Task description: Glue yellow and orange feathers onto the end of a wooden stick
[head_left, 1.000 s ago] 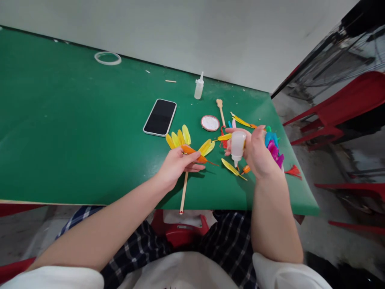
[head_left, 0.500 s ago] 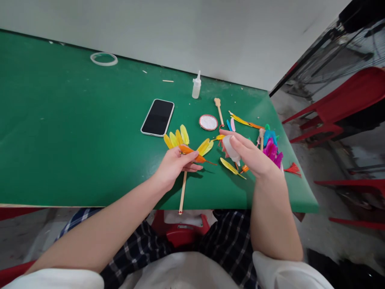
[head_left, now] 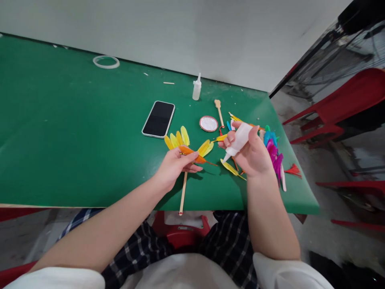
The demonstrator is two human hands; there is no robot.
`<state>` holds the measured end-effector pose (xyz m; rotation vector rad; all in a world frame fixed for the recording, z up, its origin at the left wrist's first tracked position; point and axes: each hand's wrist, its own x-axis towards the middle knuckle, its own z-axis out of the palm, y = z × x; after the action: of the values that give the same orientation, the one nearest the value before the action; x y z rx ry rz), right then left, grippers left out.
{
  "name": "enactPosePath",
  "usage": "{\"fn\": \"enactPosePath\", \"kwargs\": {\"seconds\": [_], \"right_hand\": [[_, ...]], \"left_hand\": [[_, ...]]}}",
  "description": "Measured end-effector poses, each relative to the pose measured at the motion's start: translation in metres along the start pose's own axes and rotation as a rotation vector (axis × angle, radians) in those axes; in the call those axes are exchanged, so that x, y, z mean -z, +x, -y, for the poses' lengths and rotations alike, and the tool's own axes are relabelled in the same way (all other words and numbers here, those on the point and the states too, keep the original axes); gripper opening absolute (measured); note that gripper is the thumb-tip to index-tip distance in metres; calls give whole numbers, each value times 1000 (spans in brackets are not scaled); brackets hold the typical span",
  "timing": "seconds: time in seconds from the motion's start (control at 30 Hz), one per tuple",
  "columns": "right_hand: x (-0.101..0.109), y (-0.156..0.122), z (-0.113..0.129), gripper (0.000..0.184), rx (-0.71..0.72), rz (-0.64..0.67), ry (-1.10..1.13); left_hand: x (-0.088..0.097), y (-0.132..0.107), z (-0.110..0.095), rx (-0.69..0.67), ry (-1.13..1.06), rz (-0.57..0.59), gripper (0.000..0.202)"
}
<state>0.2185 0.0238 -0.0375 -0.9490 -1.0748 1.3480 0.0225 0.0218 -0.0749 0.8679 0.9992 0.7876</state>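
My left hand [head_left: 177, 162] pinches an orange feather [head_left: 198, 157] between thumb and fingers. Under and around it spread several yellow feathers [head_left: 184, 135], set about a wooden stick [head_left: 183, 193] that points down to the table's front edge. How the feathers join the stick is hidden by the hand. My right hand [head_left: 254, 154] grips a white squeeze bottle [head_left: 240, 139], its narrow nozzle tilted down to the left. Beneath that nozzle a loose yellow feather [head_left: 231, 167] lies on the table.
On the green table [head_left: 75, 140] lie a phone [head_left: 158, 119], a round white disc with a red rim [head_left: 208, 123], a wooden stick with a shaped head [head_left: 219, 112] and a tape ring [head_left: 106, 62]. A second bottle [head_left: 196, 89] stands behind. Purple feathers [head_left: 273, 154] and a red tassel [head_left: 293, 170] lie right.
My right hand has turned over, palm now more upward, and the bottle's nozzle has swung to point down-left. My left hand keeps its hold on the orange feather.
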Motion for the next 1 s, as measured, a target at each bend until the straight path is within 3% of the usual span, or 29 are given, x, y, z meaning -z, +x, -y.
{"fn": "enactPosePath", "kwargs": {"seconds": [0.2,0.33,0.53,0.67,1.0], "right_hand": [[-7,0,-3,44,7,39,58],[-10,2,-6,41,48,-81,-54],[-6,6,-14,56,149,-324,-291],[-6,5,-20,54,201,-416,-374],[-12,9,-26,50,189,-455,-380]], "left_hand": [[1,-2,-1,-18,-27,16,21],[1,0,0,-22,-7,-8,23],[2,1,1,1,-27,3,23],[3,1,1,5,-52,13,23],[3,2,1,29,-93,22,21]]}}
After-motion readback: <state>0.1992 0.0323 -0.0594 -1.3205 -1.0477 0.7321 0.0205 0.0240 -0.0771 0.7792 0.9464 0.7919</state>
